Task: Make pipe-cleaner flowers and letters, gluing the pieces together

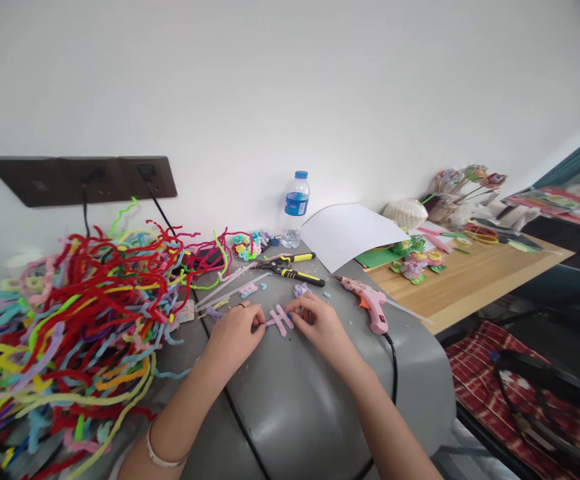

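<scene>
Pink pipe cleaner pieces [281, 321] lie crossed on the grey table between my hands, two short bars over a thinner strip. My left hand [240, 330] pinches the strip's left end with thumb and forefinger. On the other side, the fingertips of my right hand [317, 323] close on the right end of the pieces. A small purple pipe cleaner shape [301, 290] lies just beyond my right hand. Farther back are black-and-yellow pliers [290, 268], with a small pink and blue twisted piece [248, 290] to their left. The pink glue gun [367, 301] lies to the right.
A big tangle of coloured pipe cleaners [90, 320] covers the left side. A water bottle [296, 210] and white paper [350, 230] are at the wall. Black cords [237, 417] cross the grey table [295, 413]; a wooden board [470, 273] carries craft flowers [414, 265].
</scene>
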Demonstrator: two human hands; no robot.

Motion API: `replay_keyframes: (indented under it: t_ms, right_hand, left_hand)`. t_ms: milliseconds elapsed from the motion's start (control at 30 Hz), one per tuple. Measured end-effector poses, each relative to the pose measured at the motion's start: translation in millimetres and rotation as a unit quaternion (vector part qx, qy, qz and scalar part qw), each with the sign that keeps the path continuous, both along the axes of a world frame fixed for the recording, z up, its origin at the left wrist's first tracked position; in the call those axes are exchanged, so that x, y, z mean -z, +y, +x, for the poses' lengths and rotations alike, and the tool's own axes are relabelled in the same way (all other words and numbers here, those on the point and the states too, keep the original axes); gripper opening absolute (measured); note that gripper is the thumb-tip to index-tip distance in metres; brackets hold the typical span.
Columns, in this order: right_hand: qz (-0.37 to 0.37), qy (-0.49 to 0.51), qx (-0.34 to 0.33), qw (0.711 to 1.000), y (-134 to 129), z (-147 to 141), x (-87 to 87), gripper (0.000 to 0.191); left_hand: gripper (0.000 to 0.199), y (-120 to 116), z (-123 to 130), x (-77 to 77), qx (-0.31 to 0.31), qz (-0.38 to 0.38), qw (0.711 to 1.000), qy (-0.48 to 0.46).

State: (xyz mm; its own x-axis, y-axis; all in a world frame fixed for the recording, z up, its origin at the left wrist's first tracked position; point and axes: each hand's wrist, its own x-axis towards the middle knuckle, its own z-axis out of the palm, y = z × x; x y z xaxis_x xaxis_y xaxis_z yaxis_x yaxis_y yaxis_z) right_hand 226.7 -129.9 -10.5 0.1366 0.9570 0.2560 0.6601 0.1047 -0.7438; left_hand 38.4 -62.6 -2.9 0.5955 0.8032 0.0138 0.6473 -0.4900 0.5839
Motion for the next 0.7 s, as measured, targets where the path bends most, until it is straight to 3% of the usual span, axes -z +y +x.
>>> replay_keyframes:
  t_ms: [100,333,700]
  right_hand:
    - [-0.013,-0.012,-0.010,1.000,-0.8,-0.1,-1.2,0.016]
    - [0.020,-0.006,0.074,0.997,-6.5,-19.3,10.1,0.010]
    - [0.021,-0.016,0.086,0.996,-1.8,-23.8,14.9,0.011]
  left_hand:
    - [0.009,-1.5,0.8,-2.3,0.001,0.005,1.000,0.028]
    - [0.010,-11.0,6.1,-11.9,-0.015,0.004,0.995,0.101]
    - [0.010,-13.1,7.7,-11.8,-0.012,0.002,0.994,0.108]
